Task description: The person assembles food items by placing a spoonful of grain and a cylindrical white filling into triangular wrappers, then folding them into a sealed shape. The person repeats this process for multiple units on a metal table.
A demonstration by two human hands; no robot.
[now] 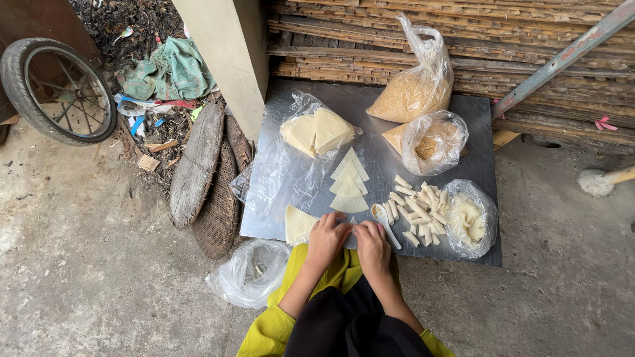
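Both hands, left hand [326, 238] and right hand [372, 246], press curled, narrow fingers onto a small pale wrapper piece [351, 221] at the 6 o'clock edge of the grey bench [383, 109], triangular wrappers [349, 185] at 12 o'clock of them, rolled pieces [418, 208] at 2 o'clock, concrete floor [86, 264] around.

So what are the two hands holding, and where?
Left hand and right hand pinch a small pale wrapper piece at its near edge; the exact grip is hidden.

Both hands, left hand [326, 239] and right hand [372, 246], press a wrapper [348, 223] on the metal sheet [377, 155].
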